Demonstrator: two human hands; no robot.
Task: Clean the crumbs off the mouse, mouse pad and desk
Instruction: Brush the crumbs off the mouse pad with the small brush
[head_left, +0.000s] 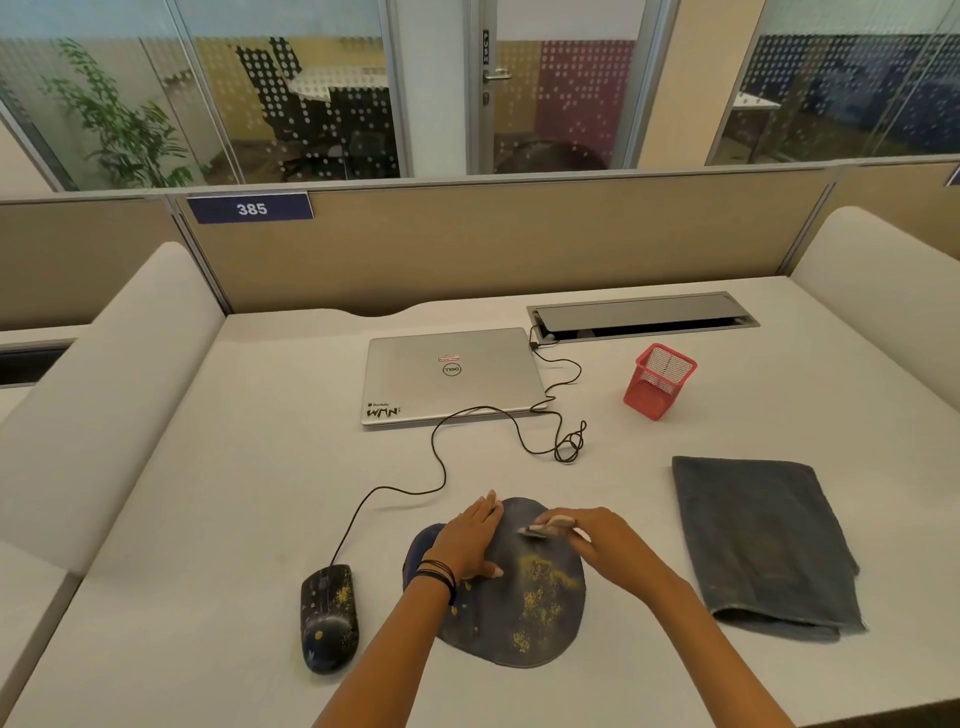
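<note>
Yellow crumbs on mouse pad and mouse, front of desk.
My left hand lies flat, pinning the thin, floppy pad; my right hand pinches what may be a small brush. Pad likely slides unpinned.

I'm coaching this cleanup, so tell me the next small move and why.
Probably draw the brush in the right hand nearer across the mouse pad: yellow crumbs lie just on the near side of its bristles, and the left hand rests flat on the mouse pad.
</note>
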